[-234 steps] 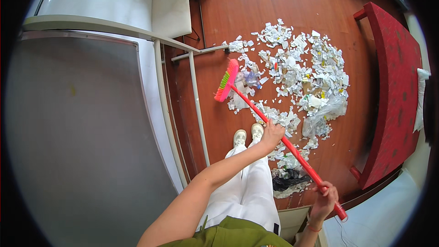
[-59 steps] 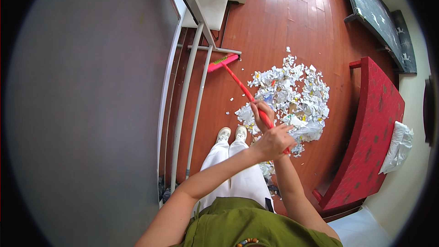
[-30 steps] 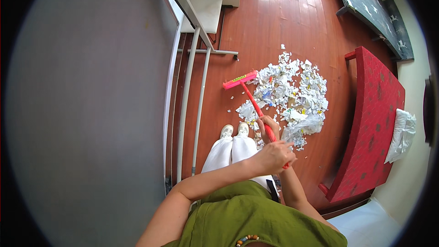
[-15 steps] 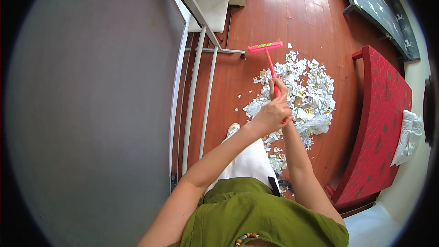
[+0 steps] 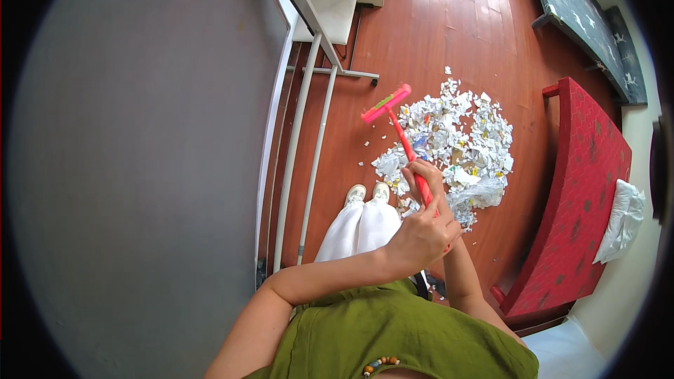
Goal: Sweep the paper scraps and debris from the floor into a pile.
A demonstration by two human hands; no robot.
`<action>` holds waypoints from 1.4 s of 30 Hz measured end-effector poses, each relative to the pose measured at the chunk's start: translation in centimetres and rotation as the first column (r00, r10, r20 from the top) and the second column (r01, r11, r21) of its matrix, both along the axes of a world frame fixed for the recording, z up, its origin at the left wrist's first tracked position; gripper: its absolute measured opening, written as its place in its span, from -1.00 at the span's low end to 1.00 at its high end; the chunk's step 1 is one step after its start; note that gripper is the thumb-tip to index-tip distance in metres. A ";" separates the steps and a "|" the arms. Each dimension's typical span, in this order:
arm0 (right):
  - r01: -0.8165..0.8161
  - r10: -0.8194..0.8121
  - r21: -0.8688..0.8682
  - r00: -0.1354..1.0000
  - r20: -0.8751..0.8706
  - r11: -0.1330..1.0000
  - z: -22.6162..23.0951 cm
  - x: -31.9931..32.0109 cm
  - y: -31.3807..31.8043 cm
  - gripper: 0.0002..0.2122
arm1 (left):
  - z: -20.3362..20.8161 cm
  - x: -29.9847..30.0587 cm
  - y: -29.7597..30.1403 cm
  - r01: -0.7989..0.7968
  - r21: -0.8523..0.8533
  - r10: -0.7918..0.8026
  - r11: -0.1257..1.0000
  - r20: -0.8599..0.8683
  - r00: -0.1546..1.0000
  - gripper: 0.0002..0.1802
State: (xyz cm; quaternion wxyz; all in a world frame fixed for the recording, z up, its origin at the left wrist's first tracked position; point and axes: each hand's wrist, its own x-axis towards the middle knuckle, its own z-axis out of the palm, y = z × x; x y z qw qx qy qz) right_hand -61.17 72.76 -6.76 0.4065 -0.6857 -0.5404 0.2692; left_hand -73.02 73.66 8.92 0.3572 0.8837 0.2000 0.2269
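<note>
Both my hands are closed around the red handle of a broom (image 5: pixel 411 151) with a narrow pink T-shaped head and a green label. My left hand (image 5: pixel 420 237) grips the near end of the handle, its forearm crossing in front of me. Farther along the handle, my right hand (image 5: pixel 427 179) is wrapped round it, partly hidden behind the left. The head is tilted and appears raised in front of the floor. Beyond my hands lies a wide heap of torn white paper scraps (image 5: pixel 488 144), with some coloured bits and clear plastic among them.
A large grey panel (image 5: pixel 140 168) fills the left side, beside a white metal frame (image 5: pixel 309 133) on castors. A white bench (image 5: pixel 330 10) stands behind it. On the right are a red patterned bench (image 5: pixel 569 217), a white plastic bag (image 5: pixel 621 221) and a dark patterned piece of furniture (image 5: pixel 576 21).
The broom's head has swung toward me and tilted, its left end now lower. Both hands have drawn nearer to my body. My feet now stand side by side.
</note>
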 end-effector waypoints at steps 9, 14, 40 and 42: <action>-0.394 0.405 0.215 0.914 -0.008 0.894 -7.3 1.5 -3.8 -0.71 | -4.9 2.3 -3.1 -0.017 -0.080 -0.004 0.997 -0.260 0.965 -0.65; -0.305 0.323 0.333 0.946 0.002 0.892 1.3 2.0 -5.9 -0.67 | -2.5 2.5 -5.0 0.003 -0.117 -0.014 0.993 -0.093 0.996 -0.67; 0.248 -0.255 0.226 0.967 -0.001 0.942 0.9 9.4 -11.3 -0.78 | -0.1 11.7 -4.5 0.132 -0.006 -0.132 0.991 0.003 0.991 -0.71; 0.299 -0.301 0.144 0.953 -0.008 0.943 4.4 10.1 -11.5 -0.83 | 3.1 11.5 -4.3 0.173 -0.012 -0.173 0.985 0.000 0.985 -0.72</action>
